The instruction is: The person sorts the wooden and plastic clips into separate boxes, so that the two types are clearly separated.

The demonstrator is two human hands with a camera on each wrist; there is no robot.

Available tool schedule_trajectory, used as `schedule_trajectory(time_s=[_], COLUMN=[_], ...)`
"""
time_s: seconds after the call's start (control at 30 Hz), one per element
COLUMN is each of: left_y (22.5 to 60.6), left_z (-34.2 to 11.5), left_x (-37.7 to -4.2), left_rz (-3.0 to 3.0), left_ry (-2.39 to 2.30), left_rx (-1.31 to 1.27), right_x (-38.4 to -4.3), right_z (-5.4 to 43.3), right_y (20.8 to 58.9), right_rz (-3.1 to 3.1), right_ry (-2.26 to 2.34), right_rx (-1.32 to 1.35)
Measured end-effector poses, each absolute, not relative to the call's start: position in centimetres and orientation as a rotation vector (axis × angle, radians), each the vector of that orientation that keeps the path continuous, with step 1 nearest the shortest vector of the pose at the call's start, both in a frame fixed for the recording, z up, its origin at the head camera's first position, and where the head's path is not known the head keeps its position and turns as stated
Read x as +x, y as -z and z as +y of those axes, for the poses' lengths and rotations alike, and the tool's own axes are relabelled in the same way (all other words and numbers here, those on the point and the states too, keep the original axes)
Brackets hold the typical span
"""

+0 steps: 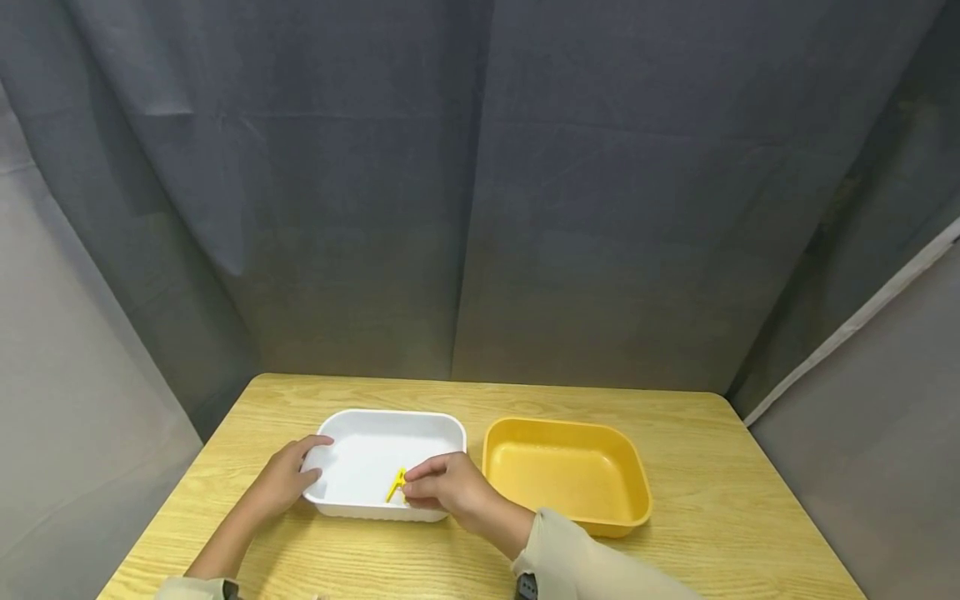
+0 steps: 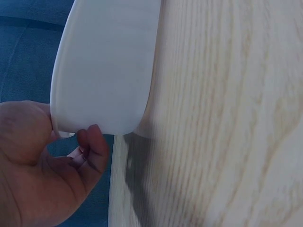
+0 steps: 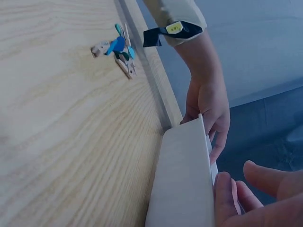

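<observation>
My left hand (image 1: 283, 477) grips the left end of the white tray (image 1: 360, 446), fingers at its rim. In the left wrist view, the left hand (image 2: 57, 165) has its fingertips against the end wall of the tray (image 2: 106, 71). My right hand (image 1: 457, 487) reaches over the tray's front right part and pinches a yellow clothespin (image 1: 396, 485) at the fingertips, low inside the tray. In the right wrist view, the right hand (image 3: 265, 194) is beside the tray wall (image 3: 184, 170), and the clothespin is hidden there.
A yellow-orange tray (image 1: 566, 475) stands just right of the white one on the wooden table (image 1: 720, 500). Several clothespins (image 3: 123, 47), some blue and green, some wooden, lie in a small heap near the table edge. Grey curtains (image 1: 360, 208) hang behind and at both sides.
</observation>
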State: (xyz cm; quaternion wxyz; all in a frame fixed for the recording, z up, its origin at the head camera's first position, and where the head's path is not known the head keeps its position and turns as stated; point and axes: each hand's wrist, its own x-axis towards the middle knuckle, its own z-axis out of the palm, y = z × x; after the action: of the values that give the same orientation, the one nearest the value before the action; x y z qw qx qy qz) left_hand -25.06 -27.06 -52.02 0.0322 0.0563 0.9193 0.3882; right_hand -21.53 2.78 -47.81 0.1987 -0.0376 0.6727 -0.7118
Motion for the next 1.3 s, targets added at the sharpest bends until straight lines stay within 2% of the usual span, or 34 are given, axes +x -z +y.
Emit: schedule_trajectory(time_s=[0.73,1.3], left_y=[52.1,52.0], left_z=[-26.9,-26.7], left_x=[-25.0,-25.1], left_rz=[2.833,2.841], left_ry=[-1.185,-1.182], left_rx=[0.176,0.167], right_x=[-18.2,-15.4], right_z=[5.6,8.6], right_y=[47.3,48.6], right_rz=[1.748,1.651], right_ry=[1.993,1.980], right_rx=[-0.130,-0.132])
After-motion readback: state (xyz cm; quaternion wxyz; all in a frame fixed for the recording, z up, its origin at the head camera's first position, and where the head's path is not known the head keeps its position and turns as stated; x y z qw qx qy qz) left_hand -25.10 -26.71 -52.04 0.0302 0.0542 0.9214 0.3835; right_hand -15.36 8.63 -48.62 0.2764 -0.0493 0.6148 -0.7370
